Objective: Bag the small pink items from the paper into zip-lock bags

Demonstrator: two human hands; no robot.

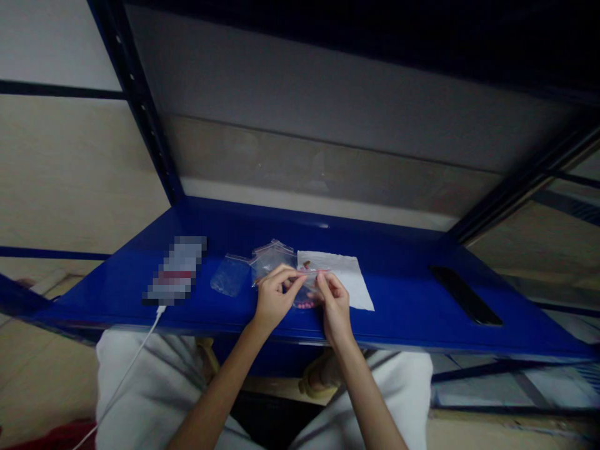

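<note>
The left hand (276,297) and the right hand (335,306) are working close together above the front edge of a blue painted steel shelf (398,300). Both hands are nearly closed, with curled fingers pinching the upper edge of a small clear plastic zip bag (307,290) from opposite sides. Small round pink pieces (304,305) are gathering at the bottom of this bag, which is hanging just above the shelf and is partly hidden by the hands.

A white paper sheet (349,281) is lying flat just behind and to the right of the hands. A small brown item (306,265) is showing near its left edge, though its exact position relative to the bag cannot be determined. A pile of clear plastic zip bags (272,259) is resting just left of the sheet, beside a single clear plastic zip bag (229,275). Farther left, a pixelated rectangular object (175,270) is lying on the shelf, with a white cable (126,369) running down from it. A flat black strip (464,295) is lying well to the right.
</note>
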